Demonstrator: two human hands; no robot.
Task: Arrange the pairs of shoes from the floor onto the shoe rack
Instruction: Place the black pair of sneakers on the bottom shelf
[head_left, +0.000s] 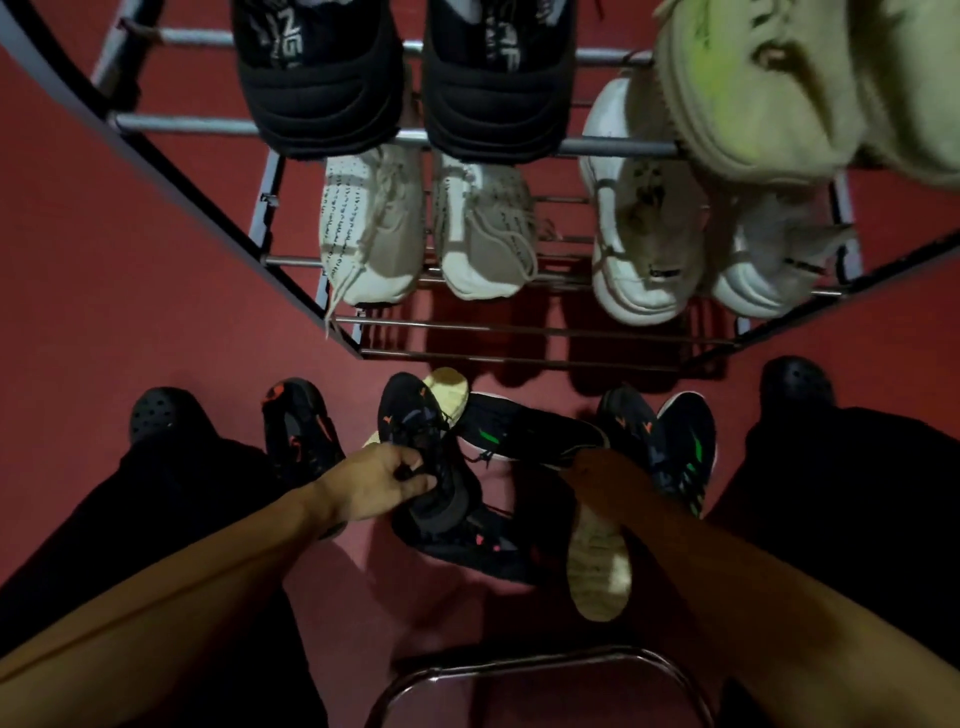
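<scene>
Several dark sneakers lie on the red floor between my feet. My left hand (382, 480) pinches the laces of a black shoe with orange marks (415, 421). My right hand (597, 467) grips the heel of a black shoe with green marks (519, 428), which is held sideways. The fingers of the right hand are mostly hidden by that shoe. The metal shoe rack (467, 332) stands in front, its lowest bars bare. On the middle tier sit a knit white pair (374, 228) and a chunky white pair (644, 234). A black pair (322, 78) and a pale green shoe (769, 93) rest on the top tier.
On the floor also lie a black and orange shoe (296, 426) at left, a black shoe with green stripes (685, 447) at right, another dark shoe (462, 530) under my left hand, and an upturned pale sole (597, 566). A chrome stool frame (540, 670) is below me. My black clogs (161, 415) flank the pile.
</scene>
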